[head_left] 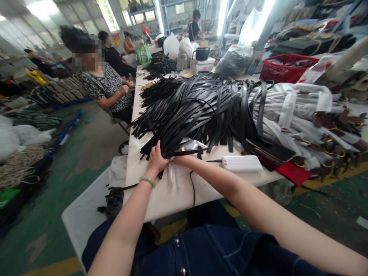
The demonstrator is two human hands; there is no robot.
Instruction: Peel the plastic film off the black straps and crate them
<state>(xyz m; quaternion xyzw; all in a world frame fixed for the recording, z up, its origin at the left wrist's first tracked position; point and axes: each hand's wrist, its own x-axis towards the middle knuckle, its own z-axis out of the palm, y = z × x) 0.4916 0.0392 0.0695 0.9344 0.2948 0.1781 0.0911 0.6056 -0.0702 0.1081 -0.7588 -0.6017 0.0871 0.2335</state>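
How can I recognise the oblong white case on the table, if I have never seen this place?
On the pale worktable, find the heap of black straps. On its near side, toward the right, lies the oblong white case. Its smooth white body, with a dark cord at its left end, sets it apart from the straps and the red piece nearby.

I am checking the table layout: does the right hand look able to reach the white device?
Probably yes: the white device lies uncovered just beyond the right forearm, though the right hand, partly hidden, is at the black straps.
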